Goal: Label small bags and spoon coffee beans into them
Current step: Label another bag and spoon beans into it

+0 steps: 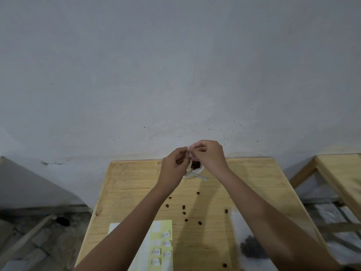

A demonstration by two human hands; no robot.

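Note:
Both hands are raised above the far end of the wooden table [125,192]. My left hand [174,165] and my right hand [208,154] pinch the top edge of a small clear bag [190,153] between them. Dark coffee beans [195,164] show in the lower part of the bag. Below the hands lies a white spoon [199,176] on a crumpled clear bag [188,175]. A yellow label sheet [162,245] with several written white labels lies at the near left. Several loose beans [184,207] are scattered mid-table.
A larger clear bag with a dark heap of beans [251,249] lies at the near right, partly hidden by my right arm. A second wooden table [340,173] stands to the right. A grey wall rises behind the table.

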